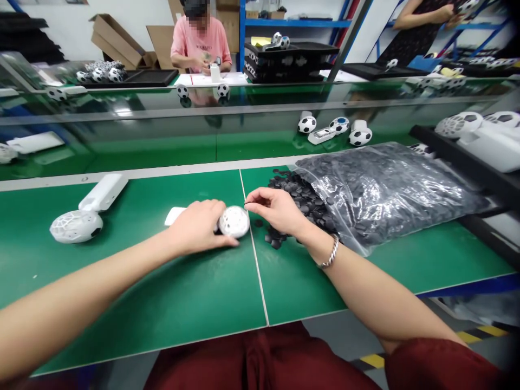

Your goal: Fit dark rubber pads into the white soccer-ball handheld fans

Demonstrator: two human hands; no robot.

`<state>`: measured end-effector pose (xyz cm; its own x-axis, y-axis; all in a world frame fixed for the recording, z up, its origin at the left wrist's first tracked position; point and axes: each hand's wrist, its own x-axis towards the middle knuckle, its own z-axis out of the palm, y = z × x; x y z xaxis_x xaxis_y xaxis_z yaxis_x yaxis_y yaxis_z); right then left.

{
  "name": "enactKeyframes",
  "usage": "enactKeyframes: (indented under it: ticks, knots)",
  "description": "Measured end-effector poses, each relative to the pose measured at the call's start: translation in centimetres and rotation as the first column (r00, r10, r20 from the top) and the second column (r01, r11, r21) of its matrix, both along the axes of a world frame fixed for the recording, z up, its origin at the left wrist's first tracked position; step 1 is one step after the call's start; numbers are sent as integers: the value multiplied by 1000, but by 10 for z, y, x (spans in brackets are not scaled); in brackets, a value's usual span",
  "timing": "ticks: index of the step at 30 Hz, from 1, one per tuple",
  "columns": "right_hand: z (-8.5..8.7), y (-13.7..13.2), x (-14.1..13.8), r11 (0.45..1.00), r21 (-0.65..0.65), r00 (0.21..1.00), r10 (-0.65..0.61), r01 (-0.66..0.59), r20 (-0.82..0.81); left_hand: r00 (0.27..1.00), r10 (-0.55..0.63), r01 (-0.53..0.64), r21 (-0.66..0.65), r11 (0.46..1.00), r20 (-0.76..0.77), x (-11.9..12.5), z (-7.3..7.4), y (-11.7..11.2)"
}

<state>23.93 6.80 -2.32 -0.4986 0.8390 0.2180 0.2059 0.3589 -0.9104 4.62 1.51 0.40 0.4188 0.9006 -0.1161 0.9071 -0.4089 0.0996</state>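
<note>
My left hand (199, 226) is wrapped round a white soccer-ball-shaped device (234, 222) on the green bench, its round face turned to the right. Part of its white handle (174, 215) sticks out behind the hand. My right hand (278, 210) is just right of the ball, thumb and forefinger pinched on a small dark piece, seen almost edge-on. Under that wrist lie loose black patches (303, 195), spilling from a clear plastic bag (390, 189). One black patch (259, 222) lies alone between the ball and the pile.
Another white ball device (76, 226) lies at the left. Beyond the bench's pale edge runs a green conveyor (162, 149) carrying soccer-ball devices (360, 133). A black tray (467, 157) stands at the right. Across the line, a person in pink (201, 43) works; another person (422, 27) stands at the right.
</note>
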Motion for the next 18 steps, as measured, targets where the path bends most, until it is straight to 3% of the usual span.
enactKeyframes:
  ticks: [2, 4, 8, 11, 14, 18]
  knots:
    - [2, -3, -1, 1000, 6, 1000, 13, -13, 24, 982, 172, -176, 44, 983, 80, 0, -7, 4]
    - [4, -8, -2, 997, 64, 998, 34, -38, 58, 956, 247, -256, 34, 966, 158, 0, -11, 5]
    - [4, -16, -5, 941, 323, 986, 50, -100, 160, 952, 235, -239, -5, 971, 198, 2, -13, 1]
    - [-1, -18, -7, 888, 440, 976, 38, -132, 216, 956, 208, -205, -38, 978, 205, 3, -12, -1]
    - [-6, -17, -10, 876, 463, 981, 60, -140, 182, 954, 192, -189, -37, 981, 229, 3, -11, -1]
    - [-10, -14, -10, 913, 397, 982, 22, -97, 190, 954, 186, -188, -14, 982, 234, 2, -11, 0]
